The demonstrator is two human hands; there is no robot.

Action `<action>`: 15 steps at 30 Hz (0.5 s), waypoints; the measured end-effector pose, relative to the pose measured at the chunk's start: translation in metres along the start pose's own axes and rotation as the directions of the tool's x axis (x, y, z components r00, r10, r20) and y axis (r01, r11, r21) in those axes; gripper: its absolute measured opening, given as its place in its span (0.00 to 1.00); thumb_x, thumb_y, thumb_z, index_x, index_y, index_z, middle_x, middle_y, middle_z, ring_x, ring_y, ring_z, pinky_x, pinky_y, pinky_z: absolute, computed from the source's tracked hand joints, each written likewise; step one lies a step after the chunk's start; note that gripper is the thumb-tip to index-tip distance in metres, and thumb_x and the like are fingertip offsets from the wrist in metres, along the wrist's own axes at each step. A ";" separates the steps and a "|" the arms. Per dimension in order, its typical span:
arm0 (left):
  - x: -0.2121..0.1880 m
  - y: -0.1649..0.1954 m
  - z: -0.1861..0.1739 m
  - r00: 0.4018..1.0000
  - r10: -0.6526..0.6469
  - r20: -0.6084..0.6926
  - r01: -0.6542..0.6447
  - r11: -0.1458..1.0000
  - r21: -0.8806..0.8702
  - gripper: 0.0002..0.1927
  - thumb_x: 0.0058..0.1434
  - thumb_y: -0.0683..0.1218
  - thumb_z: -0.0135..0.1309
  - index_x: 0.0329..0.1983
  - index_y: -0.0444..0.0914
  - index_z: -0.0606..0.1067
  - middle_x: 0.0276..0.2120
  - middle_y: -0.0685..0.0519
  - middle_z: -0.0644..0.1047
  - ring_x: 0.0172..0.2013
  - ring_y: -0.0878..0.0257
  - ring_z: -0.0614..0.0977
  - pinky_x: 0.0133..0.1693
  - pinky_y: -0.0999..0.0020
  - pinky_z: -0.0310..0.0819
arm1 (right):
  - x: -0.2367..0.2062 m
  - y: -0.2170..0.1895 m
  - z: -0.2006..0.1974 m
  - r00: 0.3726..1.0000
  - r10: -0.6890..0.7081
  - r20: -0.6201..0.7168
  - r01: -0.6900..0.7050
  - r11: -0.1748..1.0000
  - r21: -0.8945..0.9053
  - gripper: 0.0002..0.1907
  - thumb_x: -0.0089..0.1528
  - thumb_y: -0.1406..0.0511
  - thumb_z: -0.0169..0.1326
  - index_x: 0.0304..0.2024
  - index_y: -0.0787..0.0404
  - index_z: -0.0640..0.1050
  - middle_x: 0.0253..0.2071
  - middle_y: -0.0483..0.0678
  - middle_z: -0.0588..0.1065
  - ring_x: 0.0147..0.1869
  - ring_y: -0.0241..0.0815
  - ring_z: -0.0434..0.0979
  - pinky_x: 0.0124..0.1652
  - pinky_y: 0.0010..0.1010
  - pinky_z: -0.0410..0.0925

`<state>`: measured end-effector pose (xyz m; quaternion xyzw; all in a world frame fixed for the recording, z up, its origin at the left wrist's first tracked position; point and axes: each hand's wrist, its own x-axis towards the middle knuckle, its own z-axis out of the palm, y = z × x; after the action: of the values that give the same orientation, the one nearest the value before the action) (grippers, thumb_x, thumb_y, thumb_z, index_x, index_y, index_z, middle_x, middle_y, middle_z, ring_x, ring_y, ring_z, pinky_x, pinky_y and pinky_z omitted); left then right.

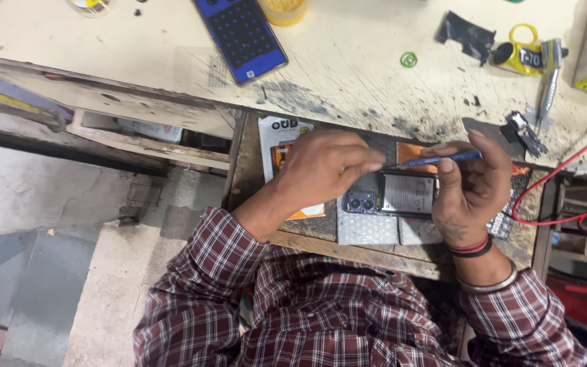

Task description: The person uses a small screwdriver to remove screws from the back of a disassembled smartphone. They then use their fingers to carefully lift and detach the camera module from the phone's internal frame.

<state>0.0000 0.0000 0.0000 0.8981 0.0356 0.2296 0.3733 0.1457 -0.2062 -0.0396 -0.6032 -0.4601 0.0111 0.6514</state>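
An opened smartphone point(390, 197) lies face down on a lower wooden shelf, its back off, showing the camera module and a black battery. My left hand point(324, 166) rests at the phone's left end, fingers curled and pinching the tip of a blue-handled tool point(436, 160). My right hand point(469, 187) grips that tool's handle between thumb and fingers, above the phone's right end. Both sleeves are plaid. A red thread and a metal bangle circle my right wrist.
On the worn bench top point(348, 75) above lie a blue phone point(240, 35), a yellow tape roll point(521, 56), tweezers point(549, 85), a green ring point(408, 60) and black scraps. A red wire point(545, 190) loops at right. Packets point(281, 139) lie under my left hand.
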 end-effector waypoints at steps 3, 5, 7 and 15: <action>0.004 0.017 -0.057 0.962 0.038 -0.272 0.015 0.982 0.190 0.10 0.66 0.45 0.59 0.50 0.46 0.84 0.41 0.56 0.83 0.41 0.62 0.83 0.46 0.63 0.79 | 0.021 -0.030 0.003 1.000 0.000 -0.013 0.000 1.000 -0.022 0.18 0.79 0.73 0.51 0.68 0.63 0.62 0.48 0.58 0.77 0.52 0.45 0.82 0.55 0.29 0.76; 0.017 0.013 -0.091 0.906 0.061 -0.418 0.125 0.907 0.402 0.10 0.68 0.46 0.60 0.50 0.45 0.84 0.41 0.55 0.83 0.42 0.60 0.81 0.49 0.59 0.73 | 0.034 -0.037 0.001 1.000 0.006 -0.004 -0.006 0.999 -0.035 0.18 0.78 0.73 0.51 0.67 0.64 0.61 0.48 0.58 0.77 0.52 0.45 0.83 0.54 0.29 0.76; 0.030 0.007 -0.125 0.856 0.078 -0.510 0.251 0.801 0.543 0.07 0.70 0.49 0.61 0.49 0.46 0.84 0.42 0.56 0.83 0.44 0.58 0.79 0.53 0.53 0.65 | 0.048 -0.044 0.001 1.000 0.013 0.006 -0.013 0.999 -0.032 0.18 0.78 0.73 0.51 0.67 0.64 0.62 0.48 0.58 0.77 0.52 0.45 0.83 0.53 0.28 0.76; 0.052 -0.016 -0.162 0.798 -0.014 -0.603 0.457 0.667 0.589 0.12 0.68 0.45 0.58 0.53 0.47 0.83 0.54 0.60 0.76 0.59 0.58 0.71 0.66 0.37 0.42 | 0.070 -0.053 0.003 0.999 0.023 0.028 -0.022 0.999 -0.036 0.17 0.78 0.73 0.52 0.66 0.64 0.63 0.48 0.57 0.77 0.53 0.44 0.83 0.54 0.28 0.76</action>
<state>-0.0230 0.1299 0.1091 0.8511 0.3485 0.3927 -0.0015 0.1559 -0.1778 0.0431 -0.6194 -0.4626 0.0185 0.6340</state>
